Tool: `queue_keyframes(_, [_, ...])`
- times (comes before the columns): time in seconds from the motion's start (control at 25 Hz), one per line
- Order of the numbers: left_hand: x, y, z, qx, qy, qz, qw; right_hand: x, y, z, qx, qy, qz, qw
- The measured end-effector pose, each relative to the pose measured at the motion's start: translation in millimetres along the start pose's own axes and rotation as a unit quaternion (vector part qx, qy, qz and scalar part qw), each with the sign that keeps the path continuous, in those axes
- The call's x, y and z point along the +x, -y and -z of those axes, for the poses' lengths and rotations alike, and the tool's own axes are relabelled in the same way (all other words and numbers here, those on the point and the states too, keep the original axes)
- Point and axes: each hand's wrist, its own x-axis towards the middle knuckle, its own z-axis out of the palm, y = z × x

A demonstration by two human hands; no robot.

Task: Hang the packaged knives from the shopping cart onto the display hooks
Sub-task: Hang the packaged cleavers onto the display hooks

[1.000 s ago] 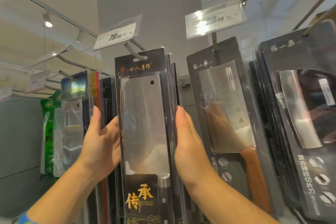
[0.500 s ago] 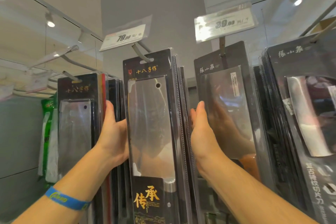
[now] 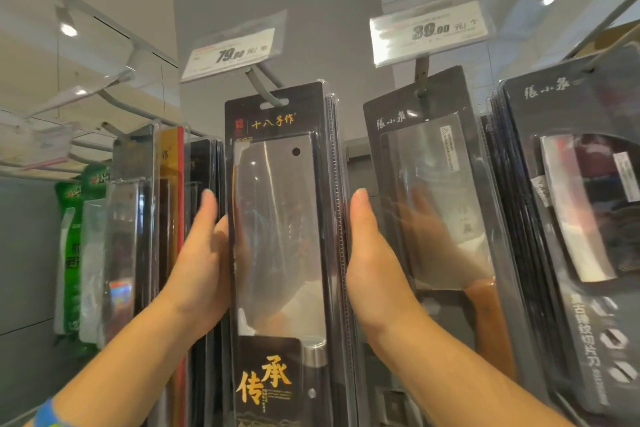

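Since half a second ago, the dark, glossy neighbouring pack (image 3: pixel 130 236) on the left has swung from face-on to almost edge-on; both hands remain either side of the same item. Nearest, a blue wristband (image 3: pixel 45 414) shows on the left forearm. Left hand (image 3: pixel 204 263): fingers straight and together, motion-blurred, palm against the left edge of the black-carded, clear-plastic cleaver pack (image 3: pixel 277 236); it grips nothing. Right hand (image 3: pixel 375 267): fingers likewise straight, palm flat against the right edges of the packs stacked behind the front one; nothing gripped. The cleaver pack hangs upright between the palms, its top slot already threaded on the grey metal display hook (image 3: pixel 265 88), below the white 79.00 price label (image 3: pixel 232 50). Farther right hangs a black right-hand pack (image 3: pixel 433 204) containing a wooden-handled cleaver. The shopping cart is out of view. Probable faults: the front pack appears to sit near the hook's outer end, so releasing it before it is pushed back could let it slide off; uneven palm pressure could skew the stack and knock the neighbouring pack.
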Motion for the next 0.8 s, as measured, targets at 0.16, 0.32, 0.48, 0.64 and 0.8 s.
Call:
queue_keyframes(0.16, [-5.2, 6.0, -5.2, 0.036, -0.024, -0.094, 0.995, -10.6, -2.4, -5.8, -0.096, -0.019, 0.051, 0.994])
queue_keyframes(0.32, [-18.0, 13.1, -6.6, 0.110, -0.103, -0.162, 0.975, -22.1, -8.1, -8.6, -0.156, -0.036, 0.086, 0.983])
queue_keyframes(0.48, [-45.8, 23.8, -14.6, 0.264, -0.197, -0.232, 0.915, -41.7, -19.3, 3.9, -0.200, -0.086, 0.098, 0.971])
queue_keyframes(0.64, [-67.8, 49.2, -44.9, 0.325, -0.203, -0.373, 0.845, -66.0, -25.2, 37.2, -0.171, -0.163, 0.122, 0.964])
queue_keyframes(0.8, [-73.6, 75.0, -119.4, 0.145, -0.132, -0.196, 0.961, -97.5, -10.3, 86.9, -0.192, -0.192, 0.089, 0.958])
